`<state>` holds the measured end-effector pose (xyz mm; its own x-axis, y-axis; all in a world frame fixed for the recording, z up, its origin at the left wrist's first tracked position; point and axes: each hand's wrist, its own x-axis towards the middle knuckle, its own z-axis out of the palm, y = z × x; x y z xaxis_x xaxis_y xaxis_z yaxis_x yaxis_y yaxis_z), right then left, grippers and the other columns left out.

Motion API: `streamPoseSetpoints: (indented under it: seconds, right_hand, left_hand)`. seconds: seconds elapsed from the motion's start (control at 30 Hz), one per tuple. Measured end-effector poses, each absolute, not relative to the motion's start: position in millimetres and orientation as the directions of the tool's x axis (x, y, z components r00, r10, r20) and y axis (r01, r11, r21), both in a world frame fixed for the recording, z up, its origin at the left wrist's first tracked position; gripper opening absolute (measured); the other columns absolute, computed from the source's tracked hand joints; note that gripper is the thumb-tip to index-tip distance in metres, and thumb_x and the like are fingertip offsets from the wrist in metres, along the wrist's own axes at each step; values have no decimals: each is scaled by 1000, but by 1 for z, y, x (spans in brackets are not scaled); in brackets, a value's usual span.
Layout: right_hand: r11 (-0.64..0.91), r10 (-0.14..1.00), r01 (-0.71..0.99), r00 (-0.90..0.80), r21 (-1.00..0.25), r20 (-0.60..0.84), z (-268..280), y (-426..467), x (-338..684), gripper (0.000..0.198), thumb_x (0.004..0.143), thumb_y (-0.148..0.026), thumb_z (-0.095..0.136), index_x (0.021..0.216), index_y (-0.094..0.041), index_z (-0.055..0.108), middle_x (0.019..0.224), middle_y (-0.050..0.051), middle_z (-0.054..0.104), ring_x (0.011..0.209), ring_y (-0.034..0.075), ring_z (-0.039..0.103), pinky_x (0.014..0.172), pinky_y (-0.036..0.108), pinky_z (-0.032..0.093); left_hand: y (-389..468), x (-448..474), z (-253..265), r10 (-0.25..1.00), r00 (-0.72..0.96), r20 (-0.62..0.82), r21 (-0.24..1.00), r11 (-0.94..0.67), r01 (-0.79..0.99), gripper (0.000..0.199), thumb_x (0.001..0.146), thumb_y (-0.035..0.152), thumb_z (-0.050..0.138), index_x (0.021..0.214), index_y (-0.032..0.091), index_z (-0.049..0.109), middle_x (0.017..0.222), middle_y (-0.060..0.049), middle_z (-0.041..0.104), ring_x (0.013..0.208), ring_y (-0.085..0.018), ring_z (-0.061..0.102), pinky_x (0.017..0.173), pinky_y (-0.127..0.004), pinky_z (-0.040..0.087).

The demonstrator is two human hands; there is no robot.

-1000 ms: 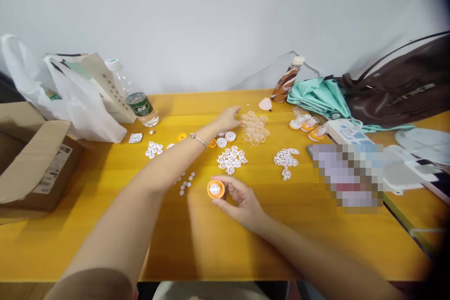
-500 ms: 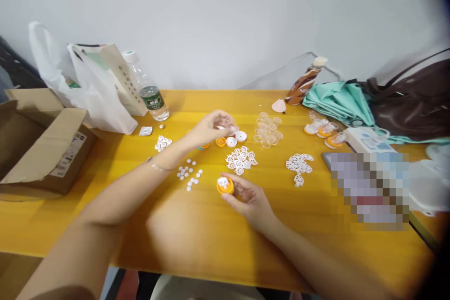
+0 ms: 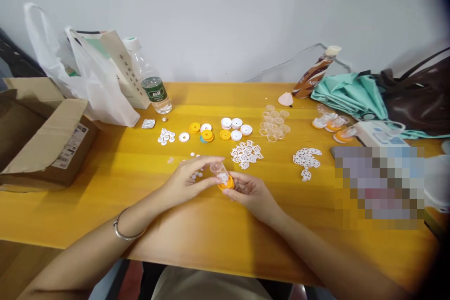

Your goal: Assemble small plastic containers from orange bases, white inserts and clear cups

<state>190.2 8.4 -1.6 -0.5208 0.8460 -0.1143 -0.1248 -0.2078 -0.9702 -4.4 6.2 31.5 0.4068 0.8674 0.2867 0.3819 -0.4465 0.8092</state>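
Head view, looking down at a glossy yellow wooden table point(image 3: 105, 183). Both hands meet at its middle over one small piece: a round orange plastic base point(image 3: 227, 183) with a white insert, topped by a clear plastic cup point(image 3: 218, 169). The right hand point(image 3: 251, 193) grips the orange base in its fingertips. The left hand point(image 3: 188, 179), a thin metal bangle point(image 3: 123, 229) on its wrist, pinches the clear cup onto the base. Just behind them lie lacy white cut-out pieces point(image 3: 246, 153), flat white and orange discs point(image 3: 225, 130), and a cluster of clear cups point(image 3: 274, 126). A soft white plastic bag point(image 3: 101, 96) and a clear water bottle point(image 3: 149, 82) stand at the far left.
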Motion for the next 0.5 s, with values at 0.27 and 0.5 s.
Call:
streamPoseSetpoints:
  seconds: [0.27, 0.5]
  right_hand:
    - [-281, 809, -137, -567, -950, -158, -2, 10, 192, 33, 69, -26, 71, 101, -20, 66, 67, -4, 56, 56, 5, 44, 55, 19, 40]
    - [-297, 809, -129, -561, -946, -177, 1, 8, 193, 34, 69, -30, 71, 101, -20, 66, 68, -3, 56, 56, 6, 46, 54, 19, 42]
  left_hand:
    - [1, -2, 26, 868, 428, 251, 829, -421, 368, 44, 82, 22, 58, 125, 28, 49, 112, -4, 64, 98, -15, 60, 91, -31, 48]
    - [-1, 1, 26, 883, 401, 243, 831, -403, 383, 41, 81, 23, 58, 122, 28, 53, 113, -4, 63, 99, -16, 60, 90, -31, 48]
